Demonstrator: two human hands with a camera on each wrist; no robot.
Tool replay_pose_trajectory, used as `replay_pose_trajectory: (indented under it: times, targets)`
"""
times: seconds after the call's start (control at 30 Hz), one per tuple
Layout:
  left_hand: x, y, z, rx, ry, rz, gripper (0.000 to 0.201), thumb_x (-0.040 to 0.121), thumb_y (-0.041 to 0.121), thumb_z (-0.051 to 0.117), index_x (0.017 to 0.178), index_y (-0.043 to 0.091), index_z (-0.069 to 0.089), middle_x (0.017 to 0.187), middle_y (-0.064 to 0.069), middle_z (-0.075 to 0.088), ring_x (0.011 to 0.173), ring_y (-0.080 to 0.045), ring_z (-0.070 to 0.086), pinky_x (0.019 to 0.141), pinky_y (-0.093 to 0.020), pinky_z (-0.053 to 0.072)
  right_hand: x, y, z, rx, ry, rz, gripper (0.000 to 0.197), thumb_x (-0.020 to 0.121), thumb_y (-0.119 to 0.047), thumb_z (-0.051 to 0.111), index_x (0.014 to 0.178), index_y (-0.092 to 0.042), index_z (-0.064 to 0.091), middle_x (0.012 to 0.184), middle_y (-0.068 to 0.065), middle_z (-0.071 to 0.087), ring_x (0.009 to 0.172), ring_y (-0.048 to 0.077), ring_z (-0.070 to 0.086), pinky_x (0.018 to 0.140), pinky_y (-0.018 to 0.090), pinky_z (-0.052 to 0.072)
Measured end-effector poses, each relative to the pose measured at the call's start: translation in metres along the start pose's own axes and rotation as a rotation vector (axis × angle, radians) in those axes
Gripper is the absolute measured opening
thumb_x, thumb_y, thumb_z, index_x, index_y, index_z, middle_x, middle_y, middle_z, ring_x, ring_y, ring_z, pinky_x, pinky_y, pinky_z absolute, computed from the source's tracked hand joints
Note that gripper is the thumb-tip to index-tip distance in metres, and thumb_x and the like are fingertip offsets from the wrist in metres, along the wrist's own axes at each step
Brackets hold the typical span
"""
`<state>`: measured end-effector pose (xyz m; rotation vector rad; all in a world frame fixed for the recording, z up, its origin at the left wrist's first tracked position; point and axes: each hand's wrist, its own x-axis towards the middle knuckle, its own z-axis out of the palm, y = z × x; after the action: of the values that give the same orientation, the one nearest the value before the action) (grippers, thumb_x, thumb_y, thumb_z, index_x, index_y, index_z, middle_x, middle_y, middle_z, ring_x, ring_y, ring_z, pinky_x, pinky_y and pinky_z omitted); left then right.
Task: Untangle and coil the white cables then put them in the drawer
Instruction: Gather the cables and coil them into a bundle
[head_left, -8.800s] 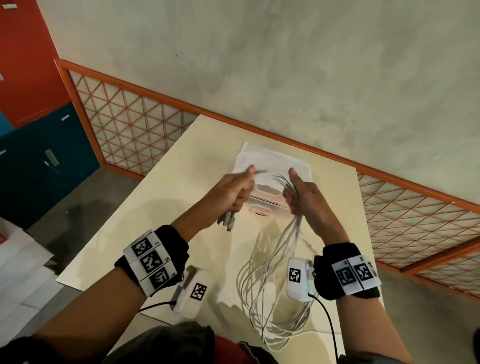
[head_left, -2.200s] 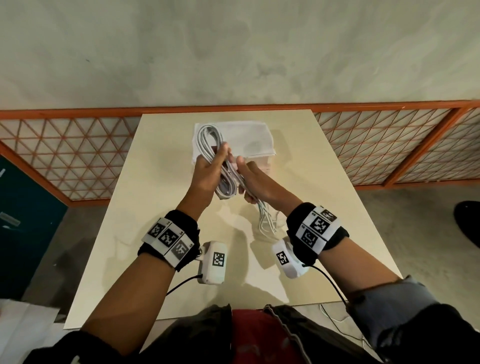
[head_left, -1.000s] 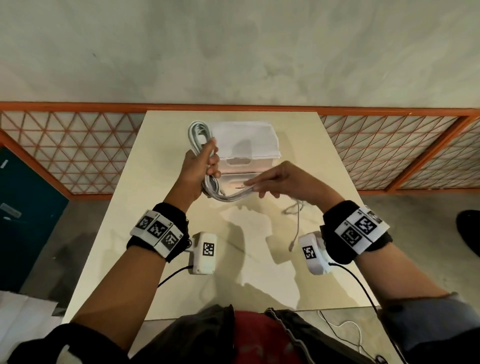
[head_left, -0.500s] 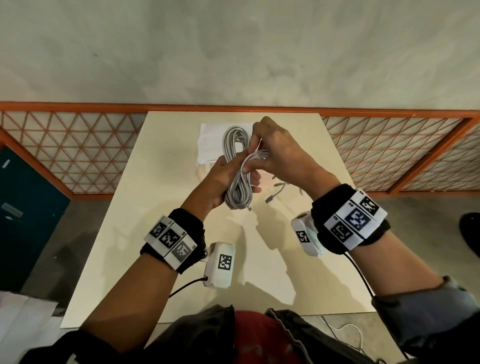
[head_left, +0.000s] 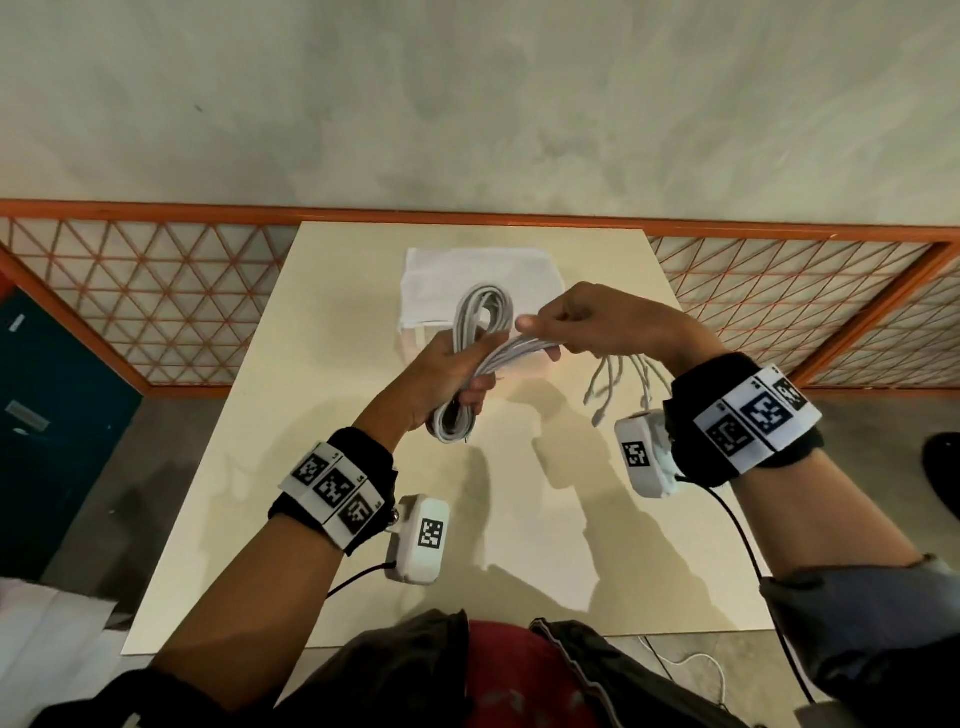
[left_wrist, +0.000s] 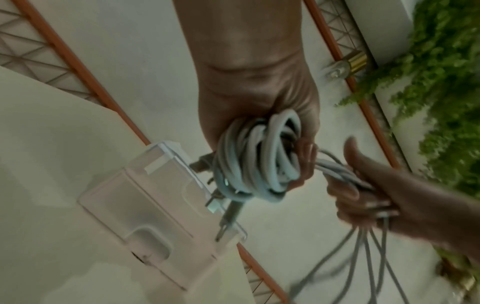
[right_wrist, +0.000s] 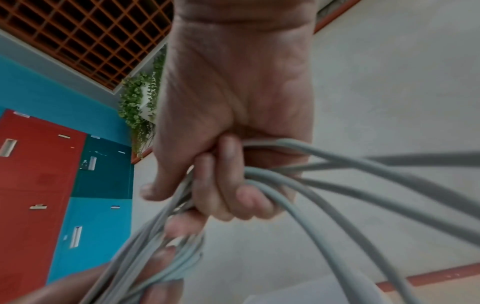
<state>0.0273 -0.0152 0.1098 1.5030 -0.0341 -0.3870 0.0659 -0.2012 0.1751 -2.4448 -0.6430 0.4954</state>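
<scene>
A coil of white cables is held upright above the table, and my left hand grips it round its middle. From the coil a bundle of strands runs right into my right hand, which grips it in a fist. Several loose cable ends with plugs hang below the right hand. The small white drawer unit stands on the table behind the hands, partly hidden by them.
The cream table abuts an orange lattice rail and a grey wall. Teal and red lockers stand to the left. Another white cable lies on the floor by the table's near edge.
My right hand has swung from over the coil's top down and to the right, drawing the strands sideways. The left hand keeps its grip on the coil, and the loose ends are shorter.
</scene>
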Motion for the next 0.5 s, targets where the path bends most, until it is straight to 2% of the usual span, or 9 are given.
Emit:
replay_pose_trajectory:
  times: [0.07,0.1,0.17,0.23,0.3,0.4,0.5]
  targets:
    - [0.001,-0.004,0.005,0.028,-0.004,-0.008,0.039,0.094,0.044,0.047,0.066,0.017,0.045,0.040,0.006,0.036,0.033,-0.010,0.028,0.042,-0.020,0.036,0.002,-0.006,0.003,-0.063,0.109,-0.022,0.063,0.092,-0.058,0.042,0.063,-0.006,0.064,0.052,0.006,0.038,0.045,0.013,0.033,0.052,0.022,0.030]
    - [0.001,-0.006,0.005,0.010,-0.018,-0.027,0.045,0.091,0.054,0.044,0.066,0.017,0.044,0.040,0.005,0.036,0.033,-0.010,0.028,0.043,-0.020,0.034,0.003,-0.008,0.005,-0.069,0.164,-0.037,0.062,0.094,-0.053,0.043,0.061,-0.007,0.066,0.050,0.006,0.040,0.041,0.010,0.033,0.049,0.018,0.030]
    - [0.001,-0.005,0.003,-0.127,-0.113,-0.091,0.063,0.075,0.078,0.030,0.069,0.017,0.045,0.041,0.002,0.037,0.032,-0.009,0.028,0.044,-0.021,0.030,0.006,-0.012,0.007,-0.026,0.255,-0.047,0.054,0.095,-0.041,0.049,0.056,-0.009,0.065,0.040,-0.003,0.038,0.036,0.010,0.034,0.044,0.014,0.029]
    - [0.000,-0.002,-0.001,-0.304,-0.214,-0.111,0.082,0.062,0.089,0.011,0.071,0.016,0.045,0.042,0.000,0.038,0.032,-0.010,0.029,0.043,-0.020,0.027,0.007,-0.012,0.006,0.031,0.319,-0.038,0.047,0.093,-0.032,0.055,0.052,-0.010,0.062,0.033,-0.005,0.033,0.035,0.010,0.030,0.042,0.014,0.028]
    - [0.000,0.003,-0.001,-0.323,-0.208,-0.106,0.083,0.066,0.088,0.007,0.071,0.015,0.047,0.042,-0.002,0.038,0.031,-0.011,0.029,0.041,-0.019,0.026,0.007,-0.012,0.004,0.066,0.346,-0.034,0.043,0.091,-0.026,0.057,0.051,-0.009,0.061,0.032,-0.005,0.032,0.035,0.010,0.029,0.042,0.014,0.027]
    - [0.005,0.006,0.005,-0.104,-0.069,-0.137,0.072,0.078,0.080,0.025,0.072,0.012,0.048,0.039,-0.002,0.040,0.031,-0.014,0.030,0.039,-0.019,0.032,0.008,-0.022,0.005,0.045,0.370,-0.095,0.040,0.087,-0.022,0.060,0.050,-0.005,0.059,0.037,-0.003,0.036,0.040,0.011,0.029,0.044,0.017,0.025]
    - [0.007,0.003,0.011,0.102,-0.018,-0.143,0.058,0.093,0.061,0.026,0.068,0.010,0.042,0.043,-0.003,0.039,0.030,-0.011,0.030,0.043,-0.021,0.031,0.012,-0.036,0.012,0.015,0.373,-0.166,0.036,0.081,-0.016,0.065,0.054,0.004,0.053,0.046,0.011,0.040,0.047,0.009,0.032,0.049,0.018,0.027]
